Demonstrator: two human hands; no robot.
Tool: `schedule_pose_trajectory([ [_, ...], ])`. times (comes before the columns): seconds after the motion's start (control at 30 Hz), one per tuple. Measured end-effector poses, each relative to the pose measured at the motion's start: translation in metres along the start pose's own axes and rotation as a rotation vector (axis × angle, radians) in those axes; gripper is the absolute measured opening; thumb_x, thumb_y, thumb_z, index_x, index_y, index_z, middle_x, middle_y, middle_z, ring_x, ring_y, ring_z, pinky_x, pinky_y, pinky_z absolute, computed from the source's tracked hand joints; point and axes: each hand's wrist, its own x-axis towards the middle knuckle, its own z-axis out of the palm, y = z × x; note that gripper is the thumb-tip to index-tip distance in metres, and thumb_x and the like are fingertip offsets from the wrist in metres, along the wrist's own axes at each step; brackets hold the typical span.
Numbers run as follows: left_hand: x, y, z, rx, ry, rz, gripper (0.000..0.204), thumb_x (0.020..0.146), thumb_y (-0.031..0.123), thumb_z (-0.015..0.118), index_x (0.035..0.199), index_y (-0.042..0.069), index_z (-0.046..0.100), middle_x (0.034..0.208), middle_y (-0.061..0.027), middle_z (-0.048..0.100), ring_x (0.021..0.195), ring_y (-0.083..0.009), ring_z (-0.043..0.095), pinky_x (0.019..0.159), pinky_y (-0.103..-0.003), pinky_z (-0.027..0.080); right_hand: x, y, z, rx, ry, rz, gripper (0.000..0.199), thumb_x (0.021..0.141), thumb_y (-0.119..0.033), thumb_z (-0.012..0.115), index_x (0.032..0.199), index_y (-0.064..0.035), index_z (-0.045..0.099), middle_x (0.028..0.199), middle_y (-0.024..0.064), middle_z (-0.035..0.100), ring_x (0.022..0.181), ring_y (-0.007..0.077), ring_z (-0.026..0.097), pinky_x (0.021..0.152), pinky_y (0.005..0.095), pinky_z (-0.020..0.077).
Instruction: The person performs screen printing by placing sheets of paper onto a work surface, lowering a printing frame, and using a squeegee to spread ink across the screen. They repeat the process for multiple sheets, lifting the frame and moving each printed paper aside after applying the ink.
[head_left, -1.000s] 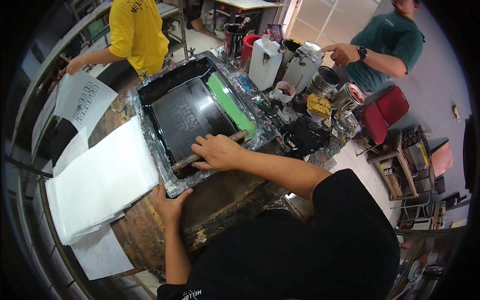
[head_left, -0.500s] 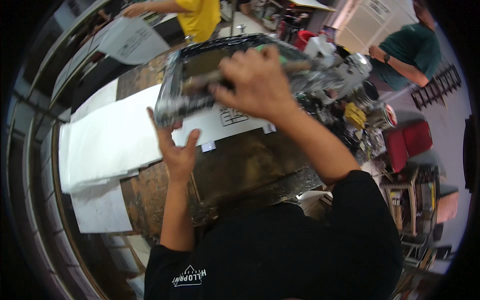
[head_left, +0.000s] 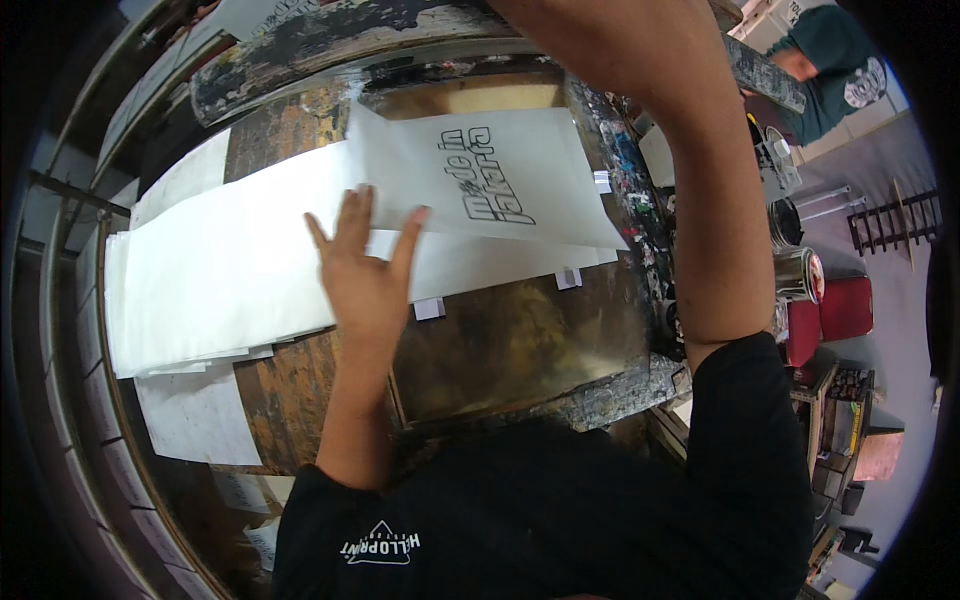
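My left hand [head_left: 362, 275] lies flat with fingers spread on white paper, its fingertips at the lower left edge of a white sheet printed with black lettering [head_left: 560, 150]. That sheet rests on the stained printing board [head_left: 500, 340], overlapping a wide stack of blank white sheets [head_left: 220, 280] on the left. My right forearm [head_left: 690, 180] reaches up past the top edge, so the hand itself is out of view. The paint-smeared screen frame [head_left: 330, 45] is tilted up above the board.
Small white tabs [head_left: 428, 308] [head_left: 568, 280] stick to the board near the sheet's front edge. More paper [head_left: 195, 420] lies at lower left. A metal can [head_left: 795, 272] and a red seat [head_left: 845, 305] stand to the right. A person in a green shirt [head_left: 830, 70] is at upper right.
The screen frame has swung up off the board, uncovering the printed sheet. My right hand rose with it out of view. My left hand moved from the board's edge onto the paper.
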Motion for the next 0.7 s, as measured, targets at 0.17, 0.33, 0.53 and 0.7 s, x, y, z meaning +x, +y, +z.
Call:
schedule_pose_trajectory([
  [0.17, -0.021, -0.092, -0.045, -0.031, 0.155, -0.172, 0.055, 0.097, 0.024, 0.082, 0.142, -0.005, 0.067, 0.145, -0.0239, 0.068, 0.139, -0.0304, 0.064, 0.135, -0.054, 0.012, -0.015, -0.007, 0.002, -0.057, 0.082, -0.002, 0.065, 0.109, -0.06, 0.045, 0.075, -0.0089, 0.066, 0.059, 0.0043, 0.055, 0.055, 0.0196, 0.049, 0.077, 0.0428, 0.0475],
  [0.33, -0.019, -0.194, -0.119, 0.365, 0.154, -0.329, 0.055, 0.102, 0.029, 0.075, 0.151, 0.008, 0.064, 0.155, -0.0237, 0.061, 0.146, -0.0379, 0.057, 0.134, -0.055, 0.017, -0.029, -0.018, -0.003, -0.049, 0.176, -0.029, 0.065, 0.109, -0.062, 0.045, 0.079, -0.0088, 0.066, 0.066, 0.0072, 0.06, 0.064, 0.0211, 0.055, 0.082, 0.0441, 0.0467],
  [0.53, -0.03, -0.057, 0.0, -0.012, -0.313, 0.198, 0.059, 0.109, 0.034, 0.064, 0.163, 0.017, 0.05, 0.171, -0.0156, 0.043, 0.158, -0.0397, 0.038, 0.133, -0.058, 0.02, -0.036, -0.016, -0.003, 0.019, 0.073, -0.043, 0.065, 0.11, -0.064, 0.043, 0.083, -0.0105, 0.069, 0.07, 0.0057, 0.063, 0.07, 0.0185, 0.058, 0.082, 0.0421, 0.0449],
  [0.7, -0.077, 0.002, 0.143, 0.2, -0.427, 0.367, 0.053, 0.111, 0.044, 0.053, 0.158, 0.018, 0.055, 0.169, -0.0156, 0.045, 0.159, -0.0446, 0.036, 0.127, -0.075, 0.015, -0.033, -0.011, -0.003, 0.073, -0.023, -0.053, 0.067, 0.111, -0.065, 0.042, 0.087, -0.0097, 0.071, 0.069, 0.005, 0.063, 0.064, 0.0179, 0.057, 0.078, 0.0414, 0.0452],
])
